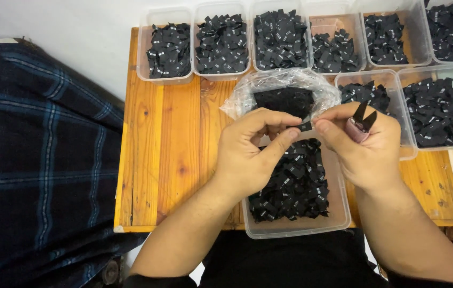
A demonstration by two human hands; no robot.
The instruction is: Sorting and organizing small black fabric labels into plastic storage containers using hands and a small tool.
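Note:
My left hand [250,154] and my right hand [362,146] pinch a small black fabric label [305,126] between their fingertips, above a clear plastic tub [338,213] heaped with cut black labels. In my right hand I also hold small thread snips [361,121] with a pink handle, blades pointing up. Just behind the hands lies a clear plastic bag [247,93] with black label material inside.
Several clear tubs of black labels line the far edge of the wooden table [167,160], such as one at the far left [169,50], and two more stand at the right [439,112]. A dark plaid cloth [39,160] lies to the left of the table.

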